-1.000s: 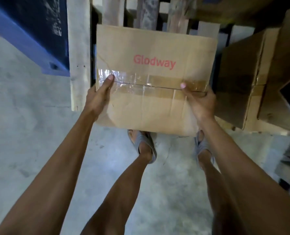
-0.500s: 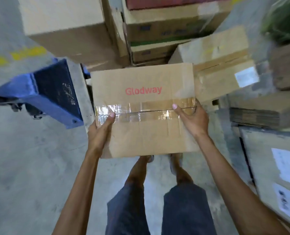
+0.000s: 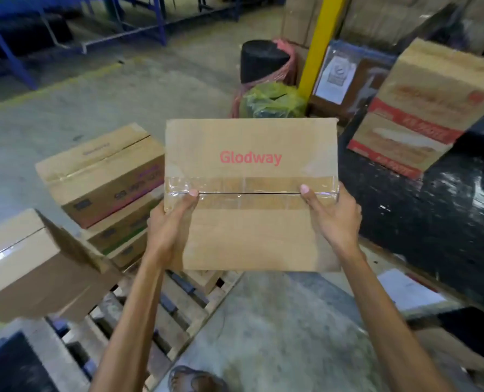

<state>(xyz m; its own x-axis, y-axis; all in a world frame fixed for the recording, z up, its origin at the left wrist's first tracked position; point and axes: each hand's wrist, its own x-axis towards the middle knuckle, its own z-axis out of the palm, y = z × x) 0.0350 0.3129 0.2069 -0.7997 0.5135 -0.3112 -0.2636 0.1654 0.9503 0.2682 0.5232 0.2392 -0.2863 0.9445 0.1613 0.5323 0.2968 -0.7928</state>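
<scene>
A brown cardboard box (image 3: 250, 154) with red "Glodway" lettering and a clear tape strip across its top is carried in front of me, off the floor. My left hand (image 3: 170, 222) grips its left side, thumb on the taped top. My right hand (image 3: 334, 219) grips the right side the same way, thumb on the tape. The fingers under the box are hidden.
A wooden pallet (image 3: 178, 304) lies below left with stacked cartons (image 3: 105, 176) and a larger carton (image 3: 23, 267). At right sits a black wrapped load (image 3: 433, 222) bearing a red-printed box (image 3: 430, 108). A yellow post (image 3: 320, 41), a black drum (image 3: 260, 60) and a green bag (image 3: 272, 100) stand ahead on concrete floor.
I have straightened and turned with the box: the view swung from the floor and my legs to the warehouse ahead. Both hands kept the same hold on the box.
</scene>
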